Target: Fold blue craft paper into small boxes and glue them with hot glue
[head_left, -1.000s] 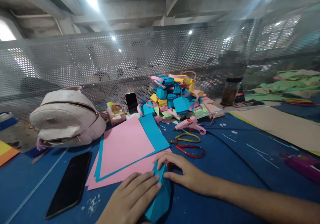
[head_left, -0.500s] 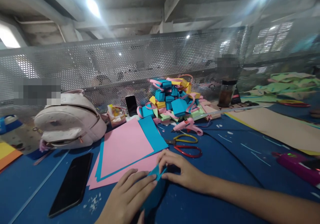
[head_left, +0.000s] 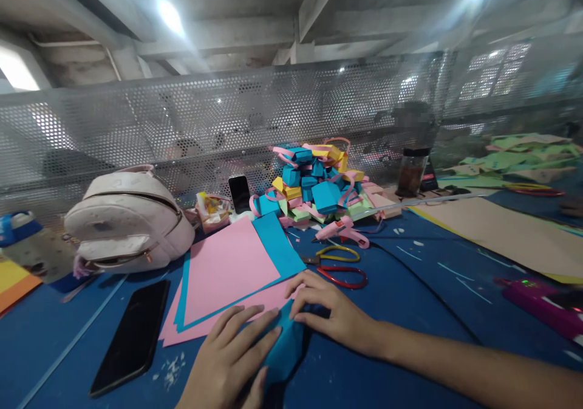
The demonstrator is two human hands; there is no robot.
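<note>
A folded piece of blue paper (head_left: 286, 349) stands low on the blue tabletop between my hands. My left hand (head_left: 232, 354) is wrapped along its left side, fingers extended over the top and thumb on the near side. At its far upper corner, my right hand (head_left: 325, 312) pinches the edge between thumb and fingers. The near underside of the folded paper is hidden. Just beyond my hands lie stacked sheets of pink paper (head_left: 230, 269) and blue paper (head_left: 282, 248). Scissors (head_left: 339, 266) with one yellow and one red handle rest beyond my right hand.
A pink glue gun (head_left: 344, 231) with a black cord lies past the scissors, before a heap of folded paper boxes (head_left: 325, 193). Leftward are a black phone (head_left: 132, 336), a white backpack (head_left: 132, 220) and a bottle (head_left: 39, 248). A magenta device (head_left: 546, 305) sits at right.
The blue folded paper has turned so that more of its broad face shows. My left fingers have drawn back slightly and spread; my right hand stays at the far corner.
</note>
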